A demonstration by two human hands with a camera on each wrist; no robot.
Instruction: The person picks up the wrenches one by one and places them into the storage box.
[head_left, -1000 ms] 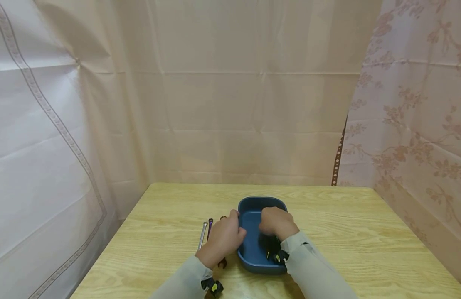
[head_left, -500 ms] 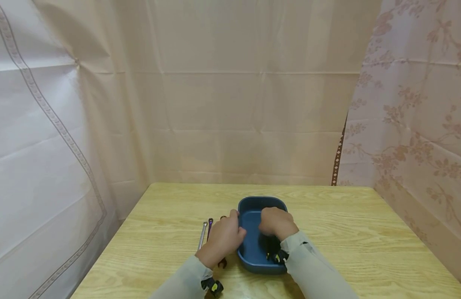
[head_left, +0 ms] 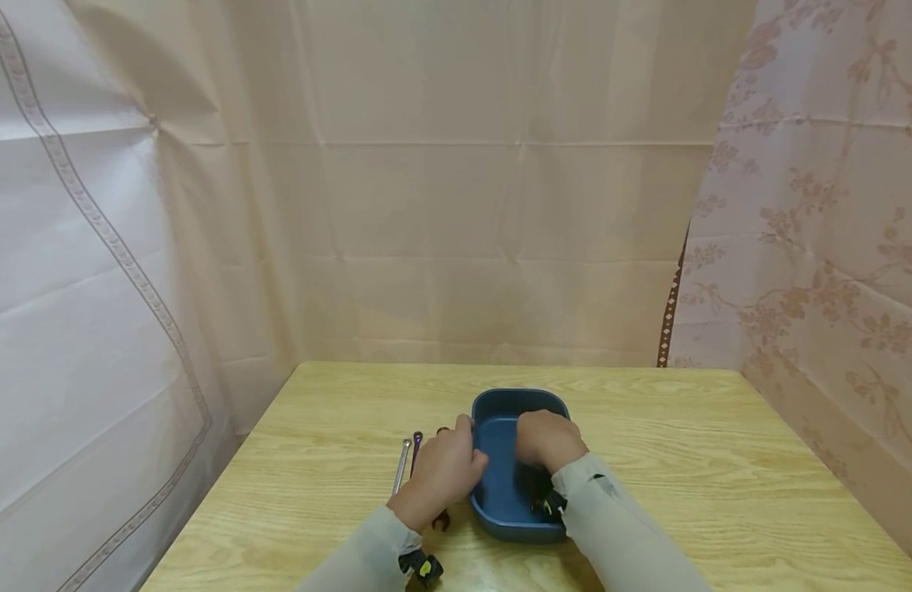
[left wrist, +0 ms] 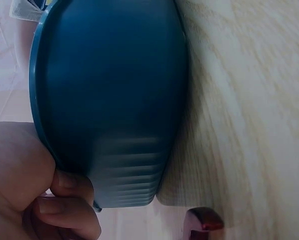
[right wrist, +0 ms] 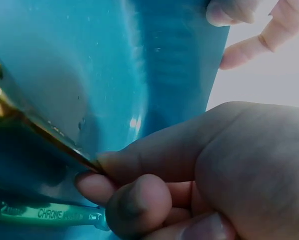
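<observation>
Right hand point(head_left: 550, 440) pinched the gold tool point(right wrist: 52, 136) inside the bin point(head_left: 518, 534), short of the counter's point(head_left: 722, 477) far edge, left hand point(head_left: 442, 469) gripping its rim point(left wrist: 33, 82); that fingertip-only hold could've let the tool twist onto the green wrench point(right wrist: 49, 214).

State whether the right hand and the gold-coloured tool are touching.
Touching: the right wrist view shows the right hand pinching the end of the gold-coloured tool.

Wood-grain table point(head_left: 685, 460), blue bin point(head_left: 518, 533) standing on it — silver wrench point(head_left: 401, 467), purple wrench point(head_left: 415, 450), dark-red wrench point(head_left: 441, 521) lying to its left
</observation>
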